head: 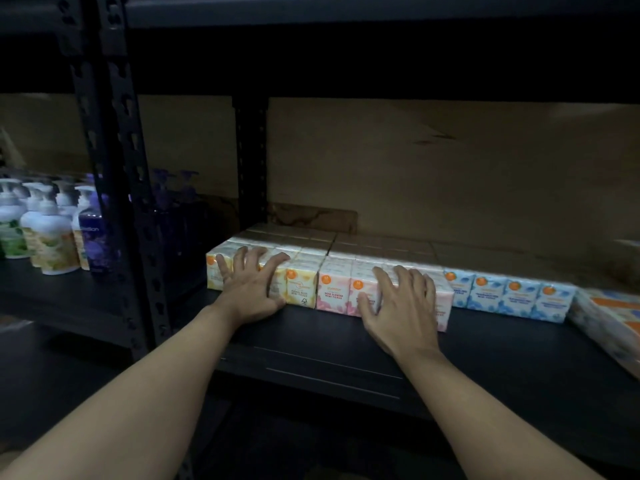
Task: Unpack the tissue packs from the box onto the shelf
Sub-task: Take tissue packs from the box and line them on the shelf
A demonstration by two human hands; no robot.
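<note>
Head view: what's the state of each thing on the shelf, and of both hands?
left hand: fingers spread, pressing the yellow tissue packs
right hand: fingers spread, pressing the pink tissue packs
yellow tissue packs: upright, rowed on the shelf
pink tissue packs: upright, beside the yellow ones
blue tissue packs: upright, untouched
pump bottles: upright, left bay

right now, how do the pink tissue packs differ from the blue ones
The pink tissue packs have pink print; the blue tissue packs have blue print. The right hand presses on the pink packs; nothing touches the blue packs. The pink packs sit further forward than the blue packs. Both bear orange round labels.
</note>
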